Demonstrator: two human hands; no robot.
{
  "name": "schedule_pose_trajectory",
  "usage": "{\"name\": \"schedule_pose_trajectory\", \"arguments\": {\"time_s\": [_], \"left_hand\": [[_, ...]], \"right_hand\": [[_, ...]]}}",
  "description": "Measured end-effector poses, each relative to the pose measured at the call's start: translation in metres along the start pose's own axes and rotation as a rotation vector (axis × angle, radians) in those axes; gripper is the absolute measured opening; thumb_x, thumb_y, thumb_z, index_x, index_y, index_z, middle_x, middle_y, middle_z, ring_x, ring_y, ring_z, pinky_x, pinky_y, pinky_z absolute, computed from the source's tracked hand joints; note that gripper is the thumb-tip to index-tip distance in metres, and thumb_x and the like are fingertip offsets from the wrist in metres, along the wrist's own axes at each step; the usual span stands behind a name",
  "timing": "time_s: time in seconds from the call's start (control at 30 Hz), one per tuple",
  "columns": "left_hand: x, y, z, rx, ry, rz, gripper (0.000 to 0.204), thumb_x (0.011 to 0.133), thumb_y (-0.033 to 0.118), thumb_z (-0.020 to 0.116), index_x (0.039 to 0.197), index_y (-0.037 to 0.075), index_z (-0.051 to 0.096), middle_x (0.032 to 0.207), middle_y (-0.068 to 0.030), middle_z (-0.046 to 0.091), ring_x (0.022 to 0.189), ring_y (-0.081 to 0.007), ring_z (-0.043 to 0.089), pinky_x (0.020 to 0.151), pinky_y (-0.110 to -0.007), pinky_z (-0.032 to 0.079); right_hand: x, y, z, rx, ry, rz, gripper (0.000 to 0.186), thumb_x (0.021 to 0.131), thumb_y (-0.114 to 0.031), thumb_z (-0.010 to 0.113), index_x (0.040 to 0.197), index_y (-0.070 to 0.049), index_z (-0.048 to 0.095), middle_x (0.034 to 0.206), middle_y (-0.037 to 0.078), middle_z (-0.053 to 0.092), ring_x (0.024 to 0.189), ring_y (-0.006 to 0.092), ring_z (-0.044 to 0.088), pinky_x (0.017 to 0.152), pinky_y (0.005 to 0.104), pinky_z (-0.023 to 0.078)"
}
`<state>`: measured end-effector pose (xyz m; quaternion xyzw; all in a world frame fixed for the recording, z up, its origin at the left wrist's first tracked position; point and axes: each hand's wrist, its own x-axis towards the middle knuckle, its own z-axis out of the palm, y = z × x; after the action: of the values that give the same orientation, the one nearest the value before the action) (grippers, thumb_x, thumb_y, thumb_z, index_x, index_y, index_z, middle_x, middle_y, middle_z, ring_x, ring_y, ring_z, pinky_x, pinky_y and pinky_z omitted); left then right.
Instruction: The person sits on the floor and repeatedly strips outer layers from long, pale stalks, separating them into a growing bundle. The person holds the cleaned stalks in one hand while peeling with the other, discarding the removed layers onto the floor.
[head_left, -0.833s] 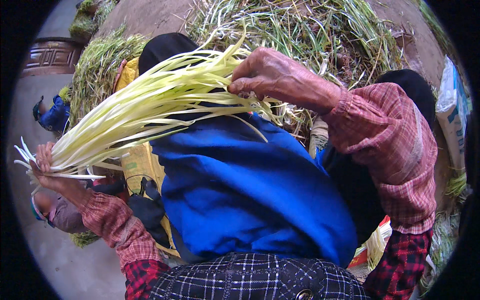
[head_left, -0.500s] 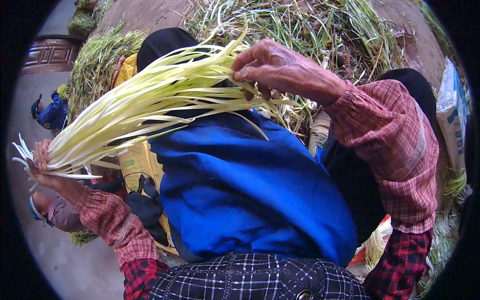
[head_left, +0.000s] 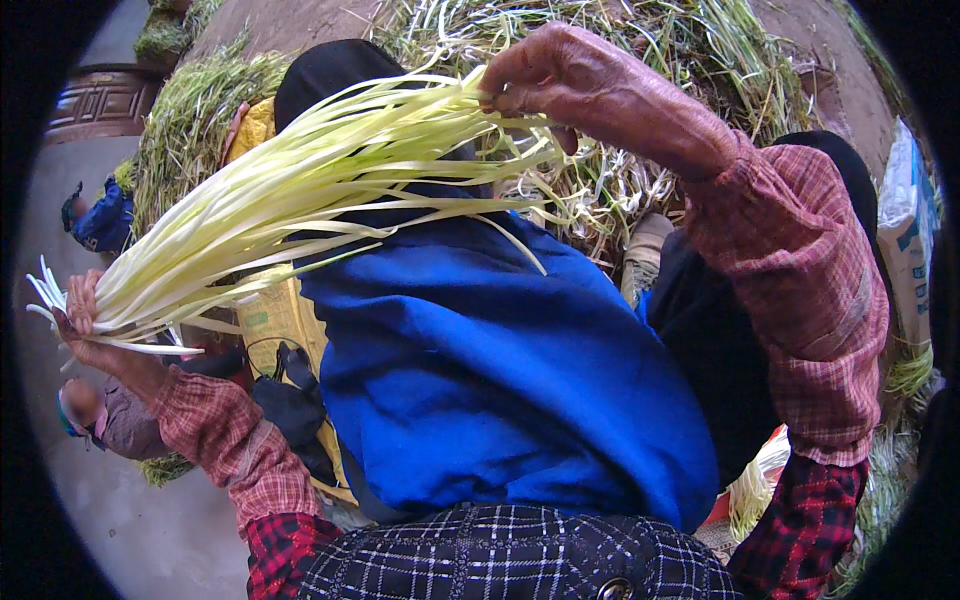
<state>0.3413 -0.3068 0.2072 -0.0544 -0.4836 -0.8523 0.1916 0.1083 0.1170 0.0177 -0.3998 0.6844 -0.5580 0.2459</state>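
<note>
A long bundle of yellow chives (head_left: 270, 195), pale yellow leaves with white stem ends, stretches across my lap at a slant. My left hand (head_left: 88, 318), at the far left, is closed round the white ends, which poke out past the fist. At the upper middle my right hand (head_left: 575, 80) pinches leaf tips at the other end; its fingertips are partly hidden behind the hand. Several loose leaves droop below the bundle over the blue apron (head_left: 500, 370) on my lap.
A heap of green and dry leaves (head_left: 640, 60) lies ahead on the ground, with another pile (head_left: 200, 140) at the left. A yellow sack (head_left: 280, 325) is beside my left leg. Two people (head_left: 105, 215) sit farther left. A white-and-blue package (head_left: 905, 235) stands at the right.
My right hand has moved up and slightly right, drawing at the leaf tips. My left hand stays almost in place round the white ends.
</note>
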Motion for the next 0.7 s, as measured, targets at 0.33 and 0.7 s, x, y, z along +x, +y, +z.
{"name": "schedule_pose_trajectory", "arguments": {"time_s": [0.33, 0.7], "left_hand": [[-0.001, -0.005, -0.005, 0.032, -0.083, 0.033, 0.029, 0.08, 0.011, 0.061, 0.063, 0.017, 0.038, 0.055, 0.0076, 0.039, 0.061, -0.0055, 0.039, 0.071, -0.018, 0.037], [0.003, 0.002, 0.006, -0.024, -0.154, -0.032, 0.031, 0.079, 0.01, 0.065, 0.062, 0.016, 0.04, 0.055, 0.0083, 0.043, 0.059, -0.0032, 0.041, 0.07, -0.017, 0.039]], "right_hand": [[0.001, -0.028, -0.023, -0.071, -0.034, 0.105, 0.02, 0.079, -0.018, 0.06, 0.09, -0.004, 0.067, 0.075, 0.013, 0.064, 0.063, 0.0277, 0.06, 0.058, 0.0385, 0.048], [0.014, -0.004, -0.014, -0.515, 0.154, -0.093, 0.02, 0.076, -0.019, 0.059, 0.091, -0.008, 0.067, 0.077, 0.013, 0.064, 0.073, 0.0299, 0.063, 0.064, 0.0402, 0.048]]}}
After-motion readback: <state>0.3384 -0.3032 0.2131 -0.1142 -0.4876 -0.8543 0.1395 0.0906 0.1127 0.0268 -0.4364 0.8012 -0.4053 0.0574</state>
